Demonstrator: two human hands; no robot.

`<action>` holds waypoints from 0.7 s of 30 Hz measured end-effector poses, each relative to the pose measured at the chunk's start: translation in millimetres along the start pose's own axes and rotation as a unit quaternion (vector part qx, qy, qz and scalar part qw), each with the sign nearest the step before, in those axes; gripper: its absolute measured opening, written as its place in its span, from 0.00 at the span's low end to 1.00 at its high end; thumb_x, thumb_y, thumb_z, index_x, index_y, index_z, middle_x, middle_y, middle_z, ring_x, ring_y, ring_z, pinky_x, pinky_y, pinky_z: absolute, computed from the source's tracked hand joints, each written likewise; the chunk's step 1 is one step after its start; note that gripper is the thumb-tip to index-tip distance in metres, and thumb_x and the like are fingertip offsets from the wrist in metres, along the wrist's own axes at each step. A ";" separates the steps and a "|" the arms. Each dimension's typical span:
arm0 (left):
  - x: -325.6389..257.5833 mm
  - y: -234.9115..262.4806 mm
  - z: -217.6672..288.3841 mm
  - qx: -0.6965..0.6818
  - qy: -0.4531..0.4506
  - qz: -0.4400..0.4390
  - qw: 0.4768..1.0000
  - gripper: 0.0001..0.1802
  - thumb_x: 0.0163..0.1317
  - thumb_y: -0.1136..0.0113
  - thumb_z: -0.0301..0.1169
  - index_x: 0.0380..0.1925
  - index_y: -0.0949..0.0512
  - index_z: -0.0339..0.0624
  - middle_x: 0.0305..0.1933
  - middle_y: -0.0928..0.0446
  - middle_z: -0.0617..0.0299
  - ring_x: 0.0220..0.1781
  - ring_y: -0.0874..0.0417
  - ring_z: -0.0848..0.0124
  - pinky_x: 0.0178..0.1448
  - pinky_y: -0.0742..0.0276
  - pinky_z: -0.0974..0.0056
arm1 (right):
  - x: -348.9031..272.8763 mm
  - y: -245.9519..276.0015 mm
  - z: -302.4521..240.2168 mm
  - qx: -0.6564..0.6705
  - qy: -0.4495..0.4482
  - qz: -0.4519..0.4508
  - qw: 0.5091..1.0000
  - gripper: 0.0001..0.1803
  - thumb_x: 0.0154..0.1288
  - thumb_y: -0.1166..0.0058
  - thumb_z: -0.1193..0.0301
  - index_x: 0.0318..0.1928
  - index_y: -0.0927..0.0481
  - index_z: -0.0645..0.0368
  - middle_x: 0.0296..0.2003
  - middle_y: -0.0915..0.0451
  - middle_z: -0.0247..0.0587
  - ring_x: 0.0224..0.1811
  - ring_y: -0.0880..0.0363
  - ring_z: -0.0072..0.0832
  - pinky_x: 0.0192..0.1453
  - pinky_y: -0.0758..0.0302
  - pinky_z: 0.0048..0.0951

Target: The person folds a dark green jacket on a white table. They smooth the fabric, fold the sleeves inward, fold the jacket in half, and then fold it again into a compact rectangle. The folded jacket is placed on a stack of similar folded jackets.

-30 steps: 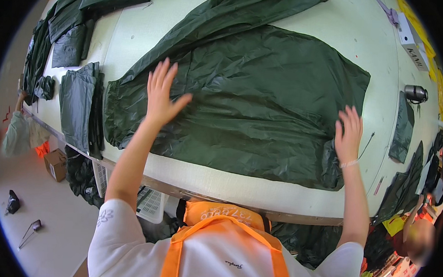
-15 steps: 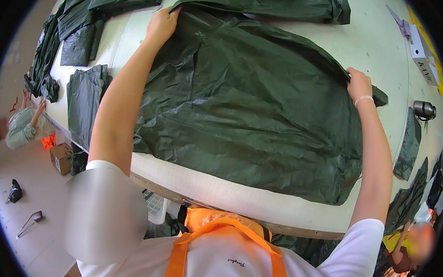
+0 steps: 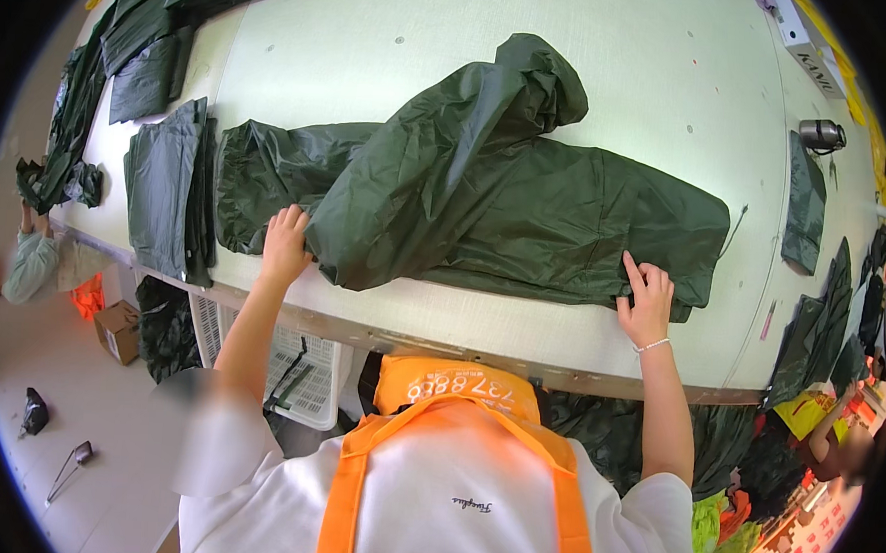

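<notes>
A dark green rain jacket [image 3: 556, 217] lies folded into a long band near the front of the table. One puffy sleeve [image 3: 419, 165] stands up slantwise across its middle, its end flopped over at the far side. At the band's near left edge, my left hand [image 3: 286, 243] is closed on the fabric next to the sleeve's base. Toward the right end, my right hand [image 3: 649, 297] rests on the near edge with its index finger stretched out over the cloth. What lies under its curled fingers is partly hidden.
Folded green garments [image 3: 165, 192] lie just left of the jacket, with more piled at the far left. A metal flask [image 3: 821, 136], a white box [image 3: 811, 50] and green pieces [image 3: 804, 200] line the right side. White baskets [image 3: 307, 380] stand below the table edge. Other people work at both sides.
The spread-out jacket has been folded over toward me into a narrow band, and one sleeve now crosses it. Both hands have come down from the far side to its near edge.
</notes>
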State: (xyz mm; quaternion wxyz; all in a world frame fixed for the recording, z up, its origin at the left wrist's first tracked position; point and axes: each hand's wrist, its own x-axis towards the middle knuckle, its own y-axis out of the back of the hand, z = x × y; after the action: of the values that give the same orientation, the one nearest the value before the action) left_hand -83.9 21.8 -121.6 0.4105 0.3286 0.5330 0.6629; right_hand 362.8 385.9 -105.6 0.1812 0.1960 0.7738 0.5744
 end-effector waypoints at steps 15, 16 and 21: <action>-60.0 -13.8 77.7 -0.028 0.020 -0.067 0.997 0.21 0.33 0.37 0.26 0.33 0.28 0.43 0.39 0.33 0.55 0.45 0.31 0.56 0.47 0.34 0.57 | 160.1 8.4 -20.2 0.372 -0.090 0.226 0.896 0.17 0.66 0.46 0.62 0.38 0.22 0.67 0.34 0.19 0.39 0.37 0.23 0.25 0.41 0.27 0.31; -58.5 -9.5 78.0 -0.035 0.020 -0.074 0.996 0.21 0.33 0.37 0.26 0.33 0.28 0.43 0.39 0.33 0.55 0.45 0.31 0.56 0.47 0.34 0.57 | 172.8 9.9 -18.7 0.334 -0.138 0.083 0.929 0.17 0.66 0.46 0.62 0.38 0.23 0.67 0.32 0.21 0.39 0.35 0.26 0.25 0.40 0.28 0.30; -59.8 6.5 79.7 -0.072 0.032 -0.058 0.995 0.21 0.35 0.34 0.29 0.34 0.28 0.44 0.40 0.32 0.57 0.47 0.30 0.58 0.49 0.34 0.58 | 153.2 80.5 26.8 0.094 0.024 0.302 0.948 0.16 0.70 0.53 0.64 0.43 0.21 0.65 0.38 0.20 0.50 0.40 0.24 0.38 0.48 0.29 0.37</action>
State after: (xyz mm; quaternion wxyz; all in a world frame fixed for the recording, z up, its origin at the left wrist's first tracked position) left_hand 11.2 2.5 -97.9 0.4537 0.2455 0.5150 0.6846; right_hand 252.7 507.4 -44.1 -0.0385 0.4228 0.7331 0.5314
